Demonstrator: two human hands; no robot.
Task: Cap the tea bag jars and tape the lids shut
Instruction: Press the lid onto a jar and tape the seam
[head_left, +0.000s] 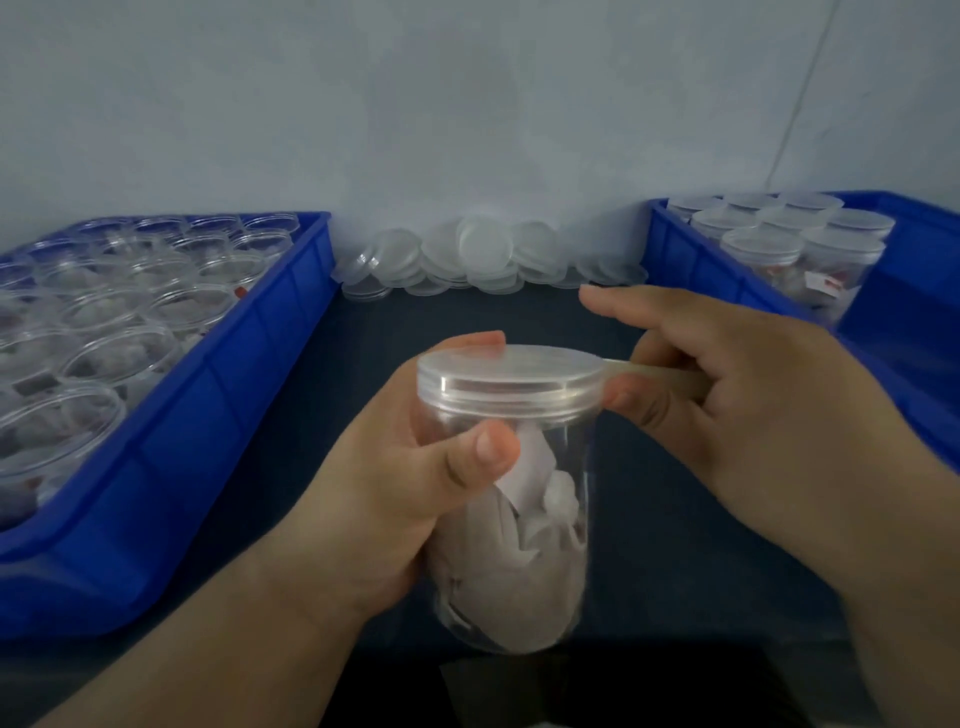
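Left hand (415, 499) grips the jar (540, 545) mid-air over the dark table (649, 519), thumb curled across the front just under the lid (511, 376), fingers wrapped round the back with tips showing above the far rim. The jar is upright, tilted slightly, with tea bags inside. The lid is on and looks seated flat. Right hand (743, 410) pinches a strip of tape (665, 370) that runs from the lid's right edge back into the hand; the thumb presses at the lid's side, the index finger sticks out straight and free, and the other fingers are curled. Step in hand, I judge: sticking the tape across the lid-to-jar seam. To do it well, fix the tape end firmly on the lid top first, pull the strip taut, then fold it down over the rim onto the wall and rub it flat with the thumb so nothing wrinkles or lifts. The left hand should hold the jar from turning and stay out of the tape's path. I cannot tell if the tape end is stuck yet. The left bin (218, 395) holds open jars, the right bin (675, 249) holds capped ones, and loose lids (483, 260) are piled at the back by the wall. Many jars are left to cap.
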